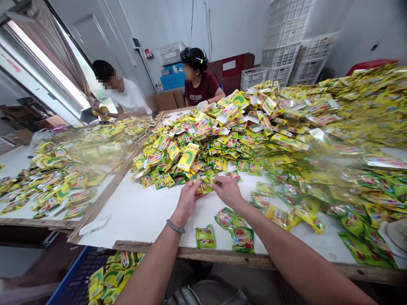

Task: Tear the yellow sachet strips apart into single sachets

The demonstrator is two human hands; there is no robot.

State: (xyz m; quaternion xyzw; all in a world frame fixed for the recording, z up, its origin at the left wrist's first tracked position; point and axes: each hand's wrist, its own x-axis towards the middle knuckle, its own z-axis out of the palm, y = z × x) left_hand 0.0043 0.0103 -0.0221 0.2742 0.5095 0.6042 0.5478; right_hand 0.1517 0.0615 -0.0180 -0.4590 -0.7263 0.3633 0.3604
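My left hand (187, 200) and my right hand (228, 190) meet over the white table (140, 212), both pinching a small green and yellow sachet (203, 186) between their fingertips. The left wrist wears a bead bracelet (175, 227). Just beyond the hands lies a large heap of the same sachets (241, 135), with a yellow packet (188, 156) on its near slope. Loose sachets lie near my right forearm (237, 231), and one sits alone by the table's front edge (205, 237).
Two people sit at the far end, one in a white shirt (127, 95), one in a dark red shirt (200, 87). A second table at left (19, 159) carries more sachets. A blue crate (79, 275) with sachets stands below. White crates (286, 42) are stacked behind.
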